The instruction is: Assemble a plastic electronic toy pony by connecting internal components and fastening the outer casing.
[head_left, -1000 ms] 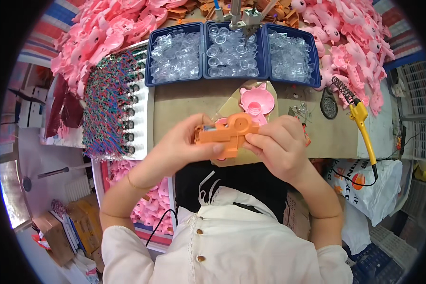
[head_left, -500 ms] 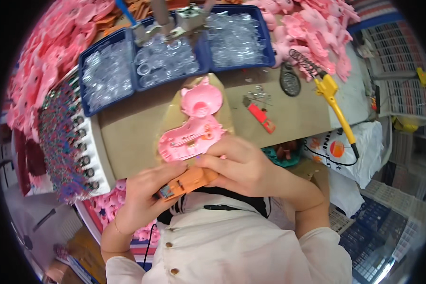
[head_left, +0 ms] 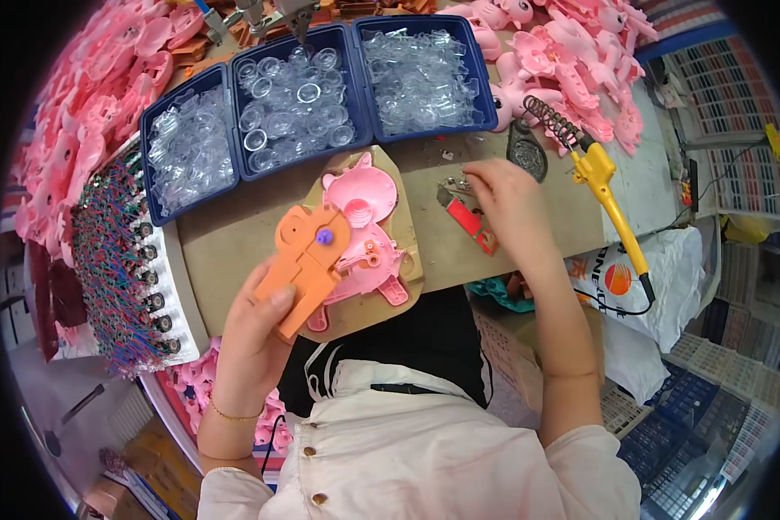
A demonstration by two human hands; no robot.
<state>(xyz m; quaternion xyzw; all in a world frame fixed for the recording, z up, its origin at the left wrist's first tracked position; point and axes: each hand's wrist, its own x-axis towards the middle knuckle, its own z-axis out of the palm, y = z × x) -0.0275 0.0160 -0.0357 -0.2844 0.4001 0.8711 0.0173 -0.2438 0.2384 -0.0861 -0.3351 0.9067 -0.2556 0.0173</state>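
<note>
Pink toy shell (head_left: pixel 374 281) on its tan holder (head_left: pixel 362 319), orange housing (head_left: pixel 303 270) down to one hand now.
Unlike half a second ago, only the left hand (head_left: pixel 256 325) clamps it, over the shell's left side, so the right hand (head_left: pixel 511 212) looks freed up: it's off by the red cutter (head_left: pixel 472 227) and little metal bits (head_left: pixel 453 185), fingertips bunched, can't tell if they're pinching anything. Purple knob (head_left: pixel 324 237) on the housing shows plainly now too.

Orange casing (head_left: pixel 303 276), purple knob (head_left: pixel 324 237). Pink shell (head_left: pixel 378 277). Dark-blue bins (head_left: pixel 308 161).
</note>
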